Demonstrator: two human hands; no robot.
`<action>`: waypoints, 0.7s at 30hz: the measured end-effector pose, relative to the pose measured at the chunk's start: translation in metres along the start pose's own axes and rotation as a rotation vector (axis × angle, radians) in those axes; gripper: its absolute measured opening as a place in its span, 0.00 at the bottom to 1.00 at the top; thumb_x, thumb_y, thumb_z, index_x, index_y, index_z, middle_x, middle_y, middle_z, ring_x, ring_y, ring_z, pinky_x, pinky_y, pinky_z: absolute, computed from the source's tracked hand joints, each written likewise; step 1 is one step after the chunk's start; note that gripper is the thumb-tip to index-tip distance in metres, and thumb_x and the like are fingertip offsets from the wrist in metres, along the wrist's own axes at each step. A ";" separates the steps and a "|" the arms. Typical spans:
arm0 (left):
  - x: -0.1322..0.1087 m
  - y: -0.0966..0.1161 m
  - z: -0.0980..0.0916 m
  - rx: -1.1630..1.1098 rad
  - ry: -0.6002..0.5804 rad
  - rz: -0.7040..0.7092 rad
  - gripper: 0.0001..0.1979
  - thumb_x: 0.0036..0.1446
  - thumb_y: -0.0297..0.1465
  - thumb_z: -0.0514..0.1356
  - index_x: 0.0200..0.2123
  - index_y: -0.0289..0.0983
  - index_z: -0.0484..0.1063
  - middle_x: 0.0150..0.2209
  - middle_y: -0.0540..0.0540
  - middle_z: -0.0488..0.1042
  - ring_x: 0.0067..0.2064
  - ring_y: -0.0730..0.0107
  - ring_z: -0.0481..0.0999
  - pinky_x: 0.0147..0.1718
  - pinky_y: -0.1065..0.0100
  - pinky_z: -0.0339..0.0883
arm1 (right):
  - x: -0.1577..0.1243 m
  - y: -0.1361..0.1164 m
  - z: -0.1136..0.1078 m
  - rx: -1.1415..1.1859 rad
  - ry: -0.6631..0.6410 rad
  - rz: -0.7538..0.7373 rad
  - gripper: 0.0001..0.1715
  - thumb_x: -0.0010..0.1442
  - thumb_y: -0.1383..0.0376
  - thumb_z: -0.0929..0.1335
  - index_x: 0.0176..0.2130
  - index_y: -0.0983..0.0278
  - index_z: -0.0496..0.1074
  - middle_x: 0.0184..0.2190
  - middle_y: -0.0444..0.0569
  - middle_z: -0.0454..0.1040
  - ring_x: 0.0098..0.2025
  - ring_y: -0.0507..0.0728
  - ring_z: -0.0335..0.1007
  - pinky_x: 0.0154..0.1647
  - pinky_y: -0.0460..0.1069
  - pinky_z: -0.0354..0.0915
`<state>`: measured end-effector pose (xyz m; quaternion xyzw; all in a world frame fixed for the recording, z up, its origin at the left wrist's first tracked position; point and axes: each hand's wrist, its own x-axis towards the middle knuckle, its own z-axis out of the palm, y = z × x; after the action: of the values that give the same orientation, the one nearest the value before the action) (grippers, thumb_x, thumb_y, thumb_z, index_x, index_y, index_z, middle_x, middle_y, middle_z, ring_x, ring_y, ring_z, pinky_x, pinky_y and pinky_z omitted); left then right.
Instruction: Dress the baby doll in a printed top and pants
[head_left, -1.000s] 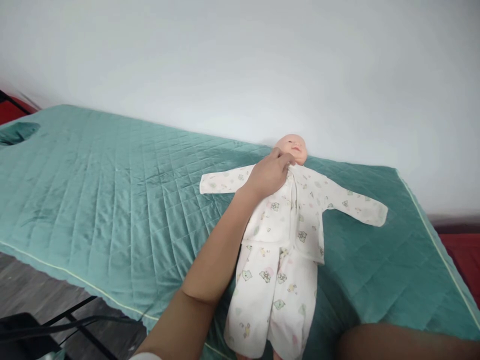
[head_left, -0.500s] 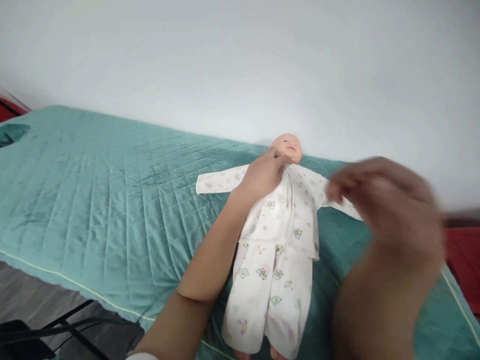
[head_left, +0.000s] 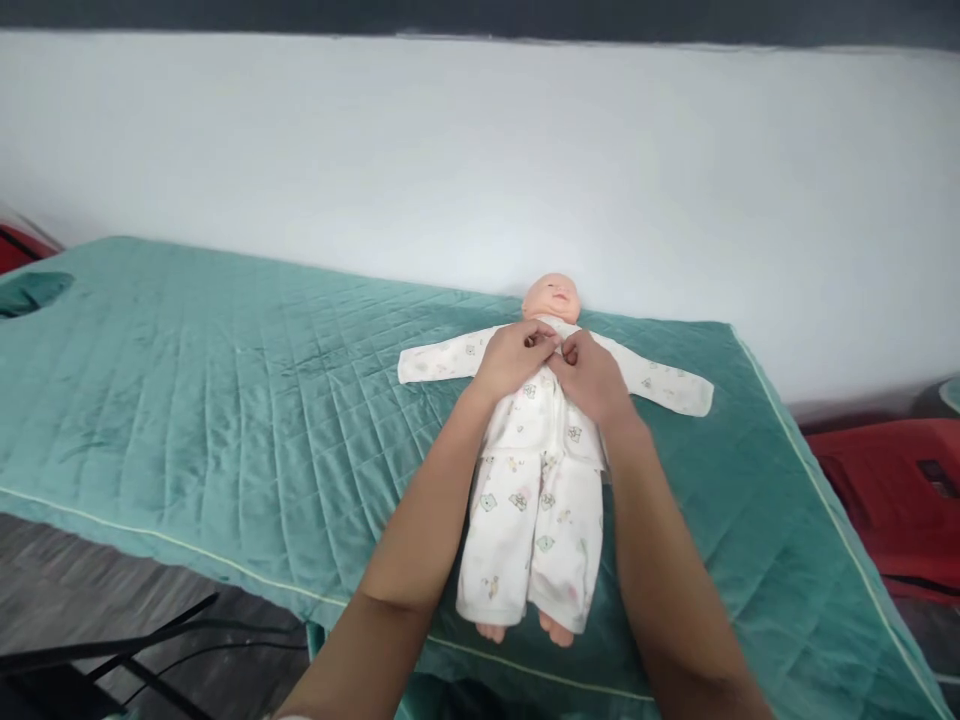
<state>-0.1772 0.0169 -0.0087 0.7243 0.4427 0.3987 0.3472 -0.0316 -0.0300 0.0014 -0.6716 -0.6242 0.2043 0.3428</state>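
A baby doll [head_left: 553, 297] lies on its back, head toward the wall, arms spread wide. It wears a white printed jacket [head_left: 525, 425] and matching trousers [head_left: 499, 540], with its toes showing below the cuffs. At the upper chest, my left hand [head_left: 517, 355] pinches the jacket's front edge. My right hand [head_left: 589, 375] meets it there, fingers pinched on the other side of the same opening. The fingertips nearly touch, and whatever small fastening lies between them is hidden.
A green quilted cover [head_left: 225, 400] spreads over the bed, with a face hole [head_left: 34, 292] at the far left. The white wall [head_left: 337, 160] runs behind. A red plastic object [head_left: 892, 490] stands beyond the right edge; black metal bars [head_left: 150, 640] are at lower left.
My right hand has come in from the right to the jacket's chest, beside my left hand. The jacket's front edges are now closer together. The view has tilted up.
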 end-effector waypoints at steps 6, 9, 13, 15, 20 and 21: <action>-0.013 -0.003 0.003 -0.051 0.033 0.010 0.06 0.57 0.30 0.60 0.36 0.37 0.77 0.33 0.50 0.75 0.35 0.71 0.71 0.37 0.69 0.63 | -0.010 0.015 0.017 0.297 0.122 0.047 0.09 0.56 0.58 0.68 0.35 0.60 0.67 0.30 0.43 0.72 0.33 0.56 0.68 0.38 0.51 0.62; -0.017 -0.004 0.001 -0.061 0.025 0.024 0.06 0.58 0.31 0.61 0.36 0.37 0.76 0.34 0.50 0.75 0.34 0.72 0.70 0.38 0.69 0.63 | -0.014 0.017 0.017 0.358 0.176 0.054 0.10 0.57 0.57 0.68 0.35 0.61 0.70 0.32 0.45 0.74 0.34 0.56 0.69 0.41 0.51 0.64; -0.019 -0.004 -0.001 -0.008 0.042 0.028 0.05 0.58 0.30 0.60 0.37 0.38 0.75 0.35 0.49 0.76 0.36 0.70 0.70 0.40 0.67 0.64 | -0.016 0.016 0.014 0.470 0.166 0.059 0.12 0.57 0.56 0.70 0.37 0.62 0.73 0.35 0.47 0.77 0.37 0.56 0.72 0.44 0.51 0.67; -0.019 -0.002 0.000 0.021 0.047 0.033 0.04 0.58 0.29 0.60 0.36 0.38 0.74 0.35 0.49 0.76 0.37 0.69 0.71 0.40 0.67 0.64 | -0.014 0.017 0.013 0.488 0.171 0.071 0.13 0.57 0.56 0.70 0.37 0.63 0.75 0.36 0.48 0.78 0.38 0.56 0.73 0.45 0.52 0.67; -0.019 0.007 0.003 -0.004 0.074 0.023 0.04 0.61 0.30 0.58 0.35 0.38 0.72 0.35 0.49 0.75 0.36 0.69 0.72 0.39 0.67 0.65 | -0.012 0.017 0.006 0.430 0.146 0.097 0.12 0.58 0.57 0.69 0.36 0.63 0.76 0.35 0.49 0.79 0.38 0.57 0.73 0.45 0.53 0.67; -0.020 0.009 0.004 -0.016 0.078 0.020 0.04 0.62 0.30 0.57 0.35 0.38 0.71 0.35 0.49 0.75 0.36 0.69 0.72 0.39 0.67 0.64 | -0.012 0.015 0.005 0.392 0.136 0.095 0.12 0.58 0.57 0.69 0.36 0.63 0.75 0.35 0.49 0.79 0.37 0.57 0.73 0.44 0.53 0.67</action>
<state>-0.1762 -0.0048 -0.0083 0.7097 0.4455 0.4337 0.3313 -0.0262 -0.0408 -0.0152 -0.6329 -0.5157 0.2918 0.4983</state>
